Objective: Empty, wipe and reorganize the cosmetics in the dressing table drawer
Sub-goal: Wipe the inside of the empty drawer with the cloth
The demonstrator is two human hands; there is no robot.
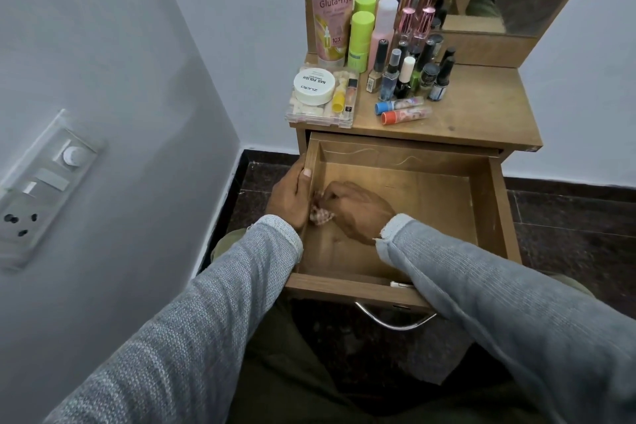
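The drawer stands pulled right out from under the dressing table top, and its wooden floor shows no cosmetics at all, so I judge the emptying done and the wiping step in hand. My right hand is down inside at the left wall, fingers curled round a small patterned cloth that is pressed into that left edge of the floor; only a scrap of the cloth peeks out between my 2 hands. My left hand grips the drawer's left wall from outside, thumb hooked over the rim, steadying the box. The cosmetics sit well apart from the drawer, up on the top: the pink Vaseline tube at the back, the green stick bottles just beside it, a cluster of nail polish bottles, 2 lip balm tubes lying flat, and a clear box carrying a white nail polish remover tub. Next, as I read it, the cloth must sweep rightward across the bare floor and into the far corners, keeping pressure even while the left hand holds the drawer from sliding, before anything goes back in
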